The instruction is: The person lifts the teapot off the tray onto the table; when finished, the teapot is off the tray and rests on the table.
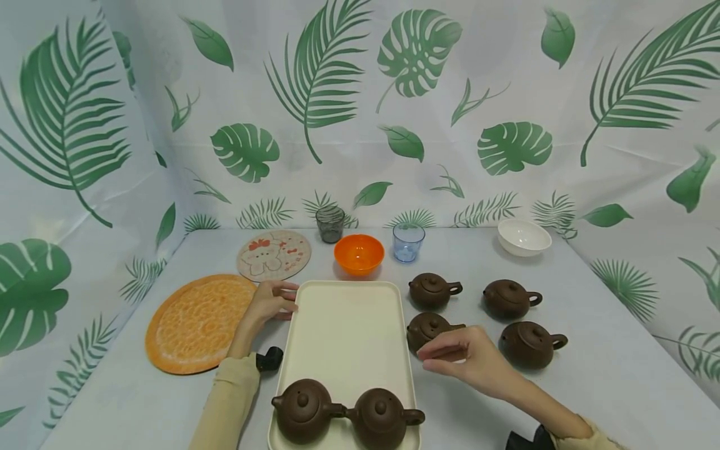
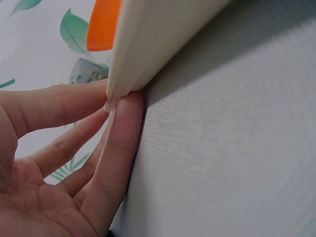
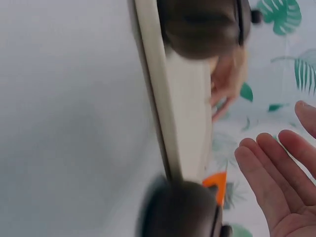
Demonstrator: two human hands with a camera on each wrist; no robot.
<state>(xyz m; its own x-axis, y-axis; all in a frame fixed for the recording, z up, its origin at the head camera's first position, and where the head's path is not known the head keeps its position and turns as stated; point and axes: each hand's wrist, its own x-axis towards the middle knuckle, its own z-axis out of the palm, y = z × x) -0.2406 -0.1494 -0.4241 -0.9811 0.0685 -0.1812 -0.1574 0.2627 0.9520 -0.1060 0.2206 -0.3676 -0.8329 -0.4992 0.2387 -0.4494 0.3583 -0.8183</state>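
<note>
A cream rectangular tray (image 1: 351, 337) lies in the middle of the table. Two brown teapots stand at its near end, the left teapot (image 1: 304, 410) with its handle against the spout of the right teapot (image 1: 380, 417). My left hand (image 1: 272, 303) pinches the tray's left rim; in the left wrist view one fingertip (image 2: 129, 106) is under the edge. My right hand (image 1: 469, 362) is raised beside the tray's right side, fingers extended and holding nothing. It overlaps a brown teapot (image 1: 427, 329) in the head view.
Right of the tray stand more teapots: one behind (image 1: 432, 290), two farther right (image 1: 506, 299) (image 1: 527, 345). Beyond are an orange bowl (image 1: 359, 255), grey glass (image 1: 330, 225), blue glass (image 1: 407, 244) and white bowl (image 1: 524, 238). Two round mats (image 1: 197, 325) (image 1: 274, 255) lie left.
</note>
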